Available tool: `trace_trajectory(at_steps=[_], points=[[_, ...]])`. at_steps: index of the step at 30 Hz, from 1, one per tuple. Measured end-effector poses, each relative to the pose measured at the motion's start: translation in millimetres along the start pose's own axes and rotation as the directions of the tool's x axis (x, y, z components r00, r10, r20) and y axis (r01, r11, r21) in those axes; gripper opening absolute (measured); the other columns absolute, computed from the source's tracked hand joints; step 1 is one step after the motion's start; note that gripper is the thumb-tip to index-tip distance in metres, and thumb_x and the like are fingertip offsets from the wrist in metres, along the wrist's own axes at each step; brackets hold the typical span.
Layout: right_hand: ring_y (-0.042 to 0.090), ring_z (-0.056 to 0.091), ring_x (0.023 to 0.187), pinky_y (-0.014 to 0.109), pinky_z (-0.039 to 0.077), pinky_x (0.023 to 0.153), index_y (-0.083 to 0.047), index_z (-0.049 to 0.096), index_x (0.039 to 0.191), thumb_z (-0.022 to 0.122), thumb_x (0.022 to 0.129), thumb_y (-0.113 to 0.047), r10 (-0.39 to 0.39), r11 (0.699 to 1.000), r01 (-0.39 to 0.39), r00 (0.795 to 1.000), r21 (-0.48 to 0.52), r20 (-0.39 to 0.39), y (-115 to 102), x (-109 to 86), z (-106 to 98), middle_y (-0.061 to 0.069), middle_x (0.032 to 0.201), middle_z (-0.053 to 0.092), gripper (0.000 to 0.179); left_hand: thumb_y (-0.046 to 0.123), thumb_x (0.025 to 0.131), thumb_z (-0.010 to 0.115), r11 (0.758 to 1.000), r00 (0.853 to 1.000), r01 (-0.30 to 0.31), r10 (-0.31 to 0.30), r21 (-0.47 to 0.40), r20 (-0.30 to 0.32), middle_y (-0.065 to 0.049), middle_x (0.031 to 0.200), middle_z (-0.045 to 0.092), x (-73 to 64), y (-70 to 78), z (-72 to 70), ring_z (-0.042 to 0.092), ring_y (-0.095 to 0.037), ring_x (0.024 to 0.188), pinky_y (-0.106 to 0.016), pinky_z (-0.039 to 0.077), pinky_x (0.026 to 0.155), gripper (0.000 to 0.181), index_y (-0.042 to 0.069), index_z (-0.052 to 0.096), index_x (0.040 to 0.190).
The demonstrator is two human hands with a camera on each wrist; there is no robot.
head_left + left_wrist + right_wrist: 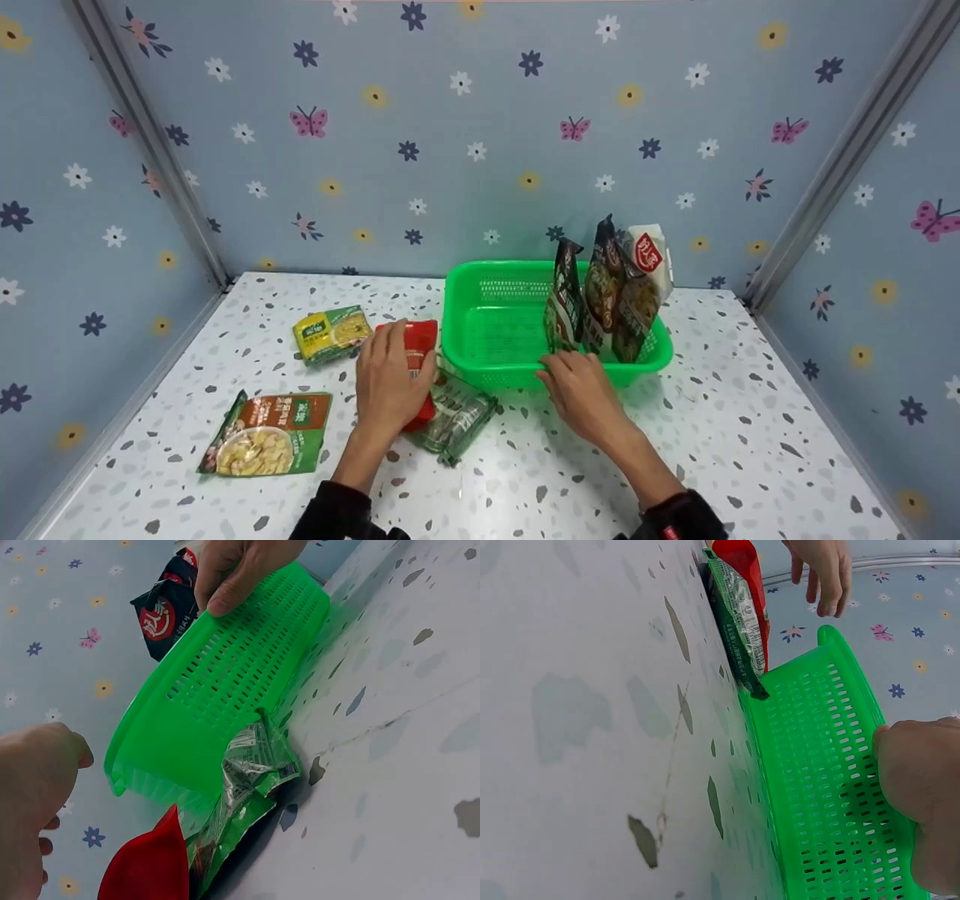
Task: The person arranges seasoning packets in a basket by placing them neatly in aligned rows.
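Note:
My left hand (394, 382) is over a red packet (421, 341), fingers loosely bent and holding nothing; the left wrist view shows a gap between the hand (37, 802) and the red packet (150, 862). Under the red packet lies a green packet (461, 416), close to the front left of a green plastic basket (495, 371). My right hand (585, 390) grips the basket's front rim, with fingers over the edge and thumb outside. Several dark food pouches (600, 300) stand upright in the basket's right part, one with a white and red top.
Left of the hands, a yellow and green packet (330, 334) lies toward the back. A brown and green pouch (270, 435) lies flat nearer the front. Flower-patterned walls (480, 150) enclose the speckled table (750, 450) at the back and both sides.

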State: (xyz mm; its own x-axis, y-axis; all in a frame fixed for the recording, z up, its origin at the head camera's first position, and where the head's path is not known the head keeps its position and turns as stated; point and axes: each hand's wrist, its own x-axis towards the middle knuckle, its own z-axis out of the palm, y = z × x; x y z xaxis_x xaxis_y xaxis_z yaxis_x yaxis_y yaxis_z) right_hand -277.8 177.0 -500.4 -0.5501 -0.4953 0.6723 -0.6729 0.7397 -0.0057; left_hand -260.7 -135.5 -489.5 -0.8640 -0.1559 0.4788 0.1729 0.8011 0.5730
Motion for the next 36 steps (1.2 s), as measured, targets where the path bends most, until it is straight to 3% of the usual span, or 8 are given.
trace_trajectory(at_steps=[4,8,12,15,22,29,31,36], points=[[0.026,0.074,0.091,0.038,0.053,0.077,-0.007,0.079,0.117,0.080,0.105,-0.018,0.000,1.000,0.000,1.000,0.004,-0.006,0.2,0.9,-0.1,0.006,0.101,0.080,0.016,0.044,0.102,0.079,0.987,0.981,0.150,-0.156,0.061,0.114,-0.033,0.170,0.048,-3.0,-8.3,-5.7,0.044,-0.056,0.157,-0.075,0.040,0.130,0.087,-0.005,0.044,0.165],[0.026,0.074,0.090,0.038,0.052,0.076,-0.007,0.079,0.117,0.081,0.105,-0.018,-0.003,1.000,0.003,1.000,-0.006,-0.014,0.9,1.1,0.8,0.006,0.100,0.080,0.017,0.054,0.100,0.078,0.962,0.943,0.248,-0.267,0.117,0.198,-0.037,0.174,0.040,-8.6,-13.7,-7.4,0.040,-0.060,0.159,-0.078,0.037,0.130,0.105,-0.010,0.033,0.171],[0.026,0.075,0.091,0.039,0.054,0.077,-0.008,0.079,0.116,0.080,0.105,-0.019,-0.002,1.000,0.002,1.000,-0.007,-0.006,1.1,0.6,2.2,0.006,0.100,0.080,0.016,0.063,0.099,0.076,0.939,0.905,0.312,-0.340,0.145,0.255,-0.039,0.172,0.040,-14.0,-17.1,-5.0,0.042,-0.062,0.156,-0.077,0.040,0.128,0.117,-0.012,0.025,0.172],[0.027,0.075,0.091,0.040,0.055,0.078,-0.007,0.079,0.117,0.079,0.106,-0.019,0.002,1.000,-0.002,1.000,-0.001,0.002,0.9,0.3,2.8,0.007,0.101,0.081,0.016,0.066,0.098,0.075,0.931,0.888,0.333,-0.363,0.151,0.281,-0.042,0.168,0.042,-17.7,-18.7,-2.5,0.045,-0.063,0.152,-0.077,0.041,0.127,0.120,-0.015,0.024,0.171],[0.027,0.076,0.093,0.041,0.056,0.079,-0.008,0.080,0.119,0.080,0.106,-0.020,0.012,1.000,-0.012,1.000,-0.015,0.006,0.0,-0.8,2.0,0.007,0.104,0.081,0.018,0.064,0.093,0.080,0.933,0.889,0.327,-0.357,0.148,0.287,-0.045,0.151,0.053,-19.2,-19.8,0.2,0.052,-0.061,0.140,-0.073,0.047,0.120,0.117,-0.020,0.034,0.161],[0.027,0.076,0.094,0.041,0.056,0.080,-0.008,0.079,0.120,0.080,0.106,-0.019,0.014,1.000,-0.014,1.000,-0.010,0.008,-0.6,-1.2,1.9,0.007,0.104,0.081,0.018,0.049,0.095,0.078,0.923,0.865,0.364,-0.384,0.121,0.323,-0.046,0.151,0.048,-17.8,-20.9,-2.0,0.055,-0.056,0.135,-0.071,0.052,0.118,0.109,-0.021,0.030,0.162],[0.027,0.076,0.095,0.041,0.056,0.080,-0.008,0.079,0.120,0.080,0.106,-0.019,0.015,1.000,-0.015,1.000,-0.007,0.009,-0.6,-1.2,1.8,0.008,0.105,0.082,0.018,0.049,0.095,0.077,0.923,0.866,0.363,-0.385,0.129,0.319,-0.045,0.148,0.050,-17.6,-21.7,-2.1,0.058,-0.055,0.130,-0.070,0.055,0.114,0.105,-0.021,0.033,0.160],[0.028,0.077,0.096,0.041,0.057,0.081,-0.007,0.079,0.120,0.078,0.107,-0.020,0.022,1.000,-0.022,1.000,-0.003,0.019,-0.5,-0.9,1.3,0.008,0.106,0.082,0.018,0.049,0.096,0.073,0.927,0.884,0.324,-0.368,0.188,0.289,-0.044,0.144,0.054,-17.8,-23.3,-1.9,0.061,-0.057,0.129,-0.071,0.056,0.110,0.098,-0.021,0.041,0.155]])
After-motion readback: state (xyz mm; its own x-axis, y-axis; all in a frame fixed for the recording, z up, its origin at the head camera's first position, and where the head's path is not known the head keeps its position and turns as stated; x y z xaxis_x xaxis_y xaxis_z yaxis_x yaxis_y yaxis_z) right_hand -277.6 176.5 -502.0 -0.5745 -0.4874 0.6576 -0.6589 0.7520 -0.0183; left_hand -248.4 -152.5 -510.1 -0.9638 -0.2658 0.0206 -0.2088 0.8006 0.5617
